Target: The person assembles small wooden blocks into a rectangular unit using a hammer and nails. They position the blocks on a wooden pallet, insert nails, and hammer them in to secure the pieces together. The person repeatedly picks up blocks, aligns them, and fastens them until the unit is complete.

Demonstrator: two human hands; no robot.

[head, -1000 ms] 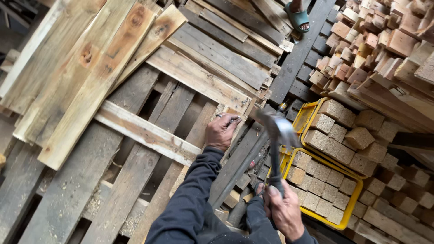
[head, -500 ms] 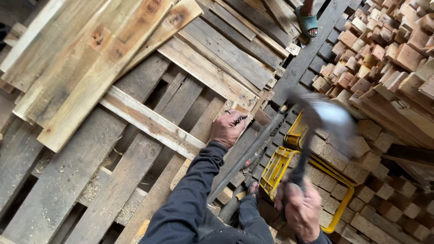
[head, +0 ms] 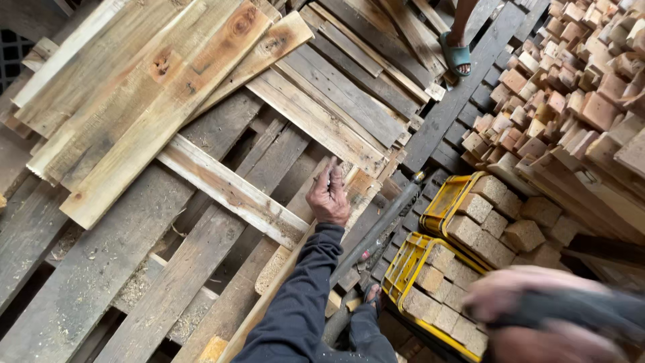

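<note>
Counts: two yellow plastic crates, side by side at lower right, each filled with pale wooden blocks. One long grey metal bar lay diagonally between the crates and the weathered wooden pallet. One pale cross slat ran across the pallet's grey boards. A loose heap of pale planks sat at upper left, too overlapped to count exactly. A large pile of cut wooden blocks filled the upper right, too many to count. One foot in a teal sandal, belonging to another person, stood on the boards at the top.

Left hand: arm in a dark blue sleeve stretched forward, palm down, fingers curled and pressed onto the edge of a light plank just beside the end of the cross slat. It touched the wood; whether it gripped it could not be told.

Right hand: at lower right, heavily motion-blurred, closed around a dark handle. The tool's head was not discernible. It was above the nearer crate, well apart from the left hand.
</note>
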